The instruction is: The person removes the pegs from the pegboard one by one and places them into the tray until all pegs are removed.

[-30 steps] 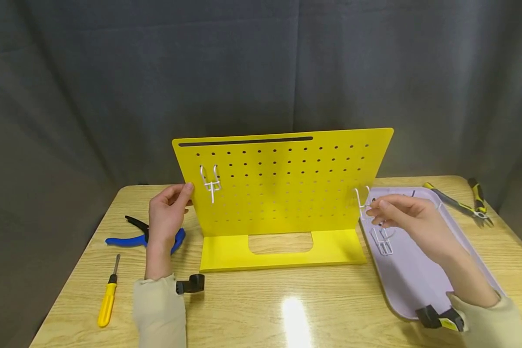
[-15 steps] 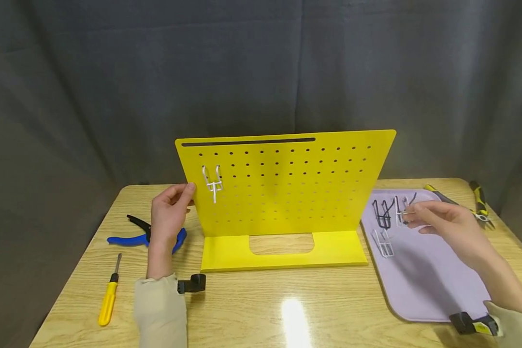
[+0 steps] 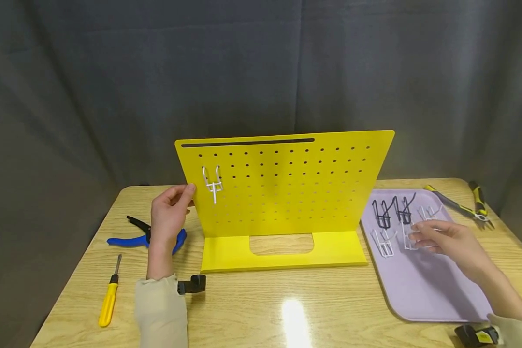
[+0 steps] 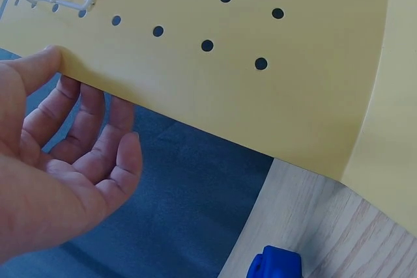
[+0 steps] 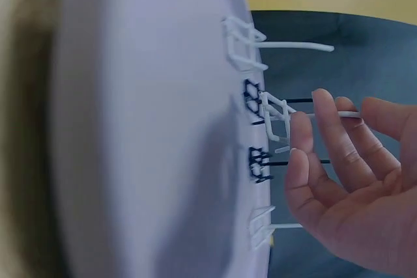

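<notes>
A yellow pegboard (image 3: 282, 227) stands on its base at the middle of the table. My left hand (image 3: 168, 210) grips its left edge, thumb on the front face and fingers behind. One white wire hook (image 3: 213, 186) hangs in the board's upper left holes. Over the lilac tray (image 3: 417, 290), my right hand (image 3: 452, 244) pinches another white wire hook (image 5: 350, 114) by its prong, the frame end pointing left, low over the tray. Two black wire hooks (image 3: 383, 221) and two more white hooks (image 3: 384, 244) lie in the tray around it.
On the left lie a blue-and-black handled tool (image 3: 128, 241) and a yellow screwdriver (image 3: 108, 304). Yellow-and-black pliers (image 3: 461, 210) and a second similar tool (image 3: 479, 198) lie beyond the tray's right side. A dark curtain (image 3: 243, 72) hangs behind the table.
My right hand has carried the white hook from beside the board's right edge rightward over the tray, then lower toward it. My left hand stays on the board's edge.
</notes>
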### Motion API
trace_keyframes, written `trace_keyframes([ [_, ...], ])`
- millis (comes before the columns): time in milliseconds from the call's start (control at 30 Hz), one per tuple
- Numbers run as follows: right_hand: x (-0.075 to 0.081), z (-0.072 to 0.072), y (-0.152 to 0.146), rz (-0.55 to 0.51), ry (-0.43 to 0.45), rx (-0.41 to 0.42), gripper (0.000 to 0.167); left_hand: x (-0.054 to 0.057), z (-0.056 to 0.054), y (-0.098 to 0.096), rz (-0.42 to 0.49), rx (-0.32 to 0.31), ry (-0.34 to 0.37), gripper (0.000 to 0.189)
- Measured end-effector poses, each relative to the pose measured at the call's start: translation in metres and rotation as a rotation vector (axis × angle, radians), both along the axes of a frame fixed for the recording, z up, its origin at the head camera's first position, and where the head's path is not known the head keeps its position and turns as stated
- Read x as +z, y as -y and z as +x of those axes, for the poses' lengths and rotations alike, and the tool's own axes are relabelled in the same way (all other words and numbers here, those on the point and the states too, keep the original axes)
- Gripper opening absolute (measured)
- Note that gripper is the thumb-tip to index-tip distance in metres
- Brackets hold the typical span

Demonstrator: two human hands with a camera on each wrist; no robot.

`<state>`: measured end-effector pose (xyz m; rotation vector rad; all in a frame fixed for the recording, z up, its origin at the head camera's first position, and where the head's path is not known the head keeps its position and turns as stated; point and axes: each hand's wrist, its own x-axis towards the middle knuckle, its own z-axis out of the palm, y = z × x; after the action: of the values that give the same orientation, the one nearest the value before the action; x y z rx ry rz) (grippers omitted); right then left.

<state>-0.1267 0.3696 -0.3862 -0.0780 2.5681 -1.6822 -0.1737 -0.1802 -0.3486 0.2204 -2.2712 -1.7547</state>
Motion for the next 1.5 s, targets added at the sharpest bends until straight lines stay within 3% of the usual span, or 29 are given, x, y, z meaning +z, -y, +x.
trace_keyframes([
  [267, -0.014, -0.005, -0.004, -0.005, 0.035, 0.026, 0.022, -0.001, 0.001, 0.0, 0.006, 0.002, 0.0, 0.048],
  [700, -0.013, -0.006, -0.003, -0.031, 0.096, 0.014, 0.021, -0.001, 0.0, 0.001, 0.011, 0.007, -0.009, 0.048],
  [967, -0.001, -0.002, 0.003, 0.072, 0.014, -0.015, 0.024, -0.001, 0.0, 0.001, 0.011, 0.004, -0.013, 0.048],
  [1167, 0.026, 0.002, 0.032, -0.038, -0.138, 0.047, 0.024, -0.001, 0.0, 0.001, 0.012, 0.006, -0.005, 0.048],
  [1267, 0.037, 0.003, 0.051, -0.025, -0.21, 0.083, 0.024, -0.001, 0.0, 0.001, 0.012, 0.009, 0.001, 0.049],
  [1367, 0.036, 0.002, 0.069, -0.012, -0.237, 0.108, 0.022, -0.002, 0.0, 0.001, 0.006, 0.015, 0.003, 0.049],
  [1500, 0.021, 0.001, 0.092, -0.037, -0.22, 0.146, 0.02, -0.001, -0.001, 0.0, 0.002, 0.007, -0.003, 0.049],
])
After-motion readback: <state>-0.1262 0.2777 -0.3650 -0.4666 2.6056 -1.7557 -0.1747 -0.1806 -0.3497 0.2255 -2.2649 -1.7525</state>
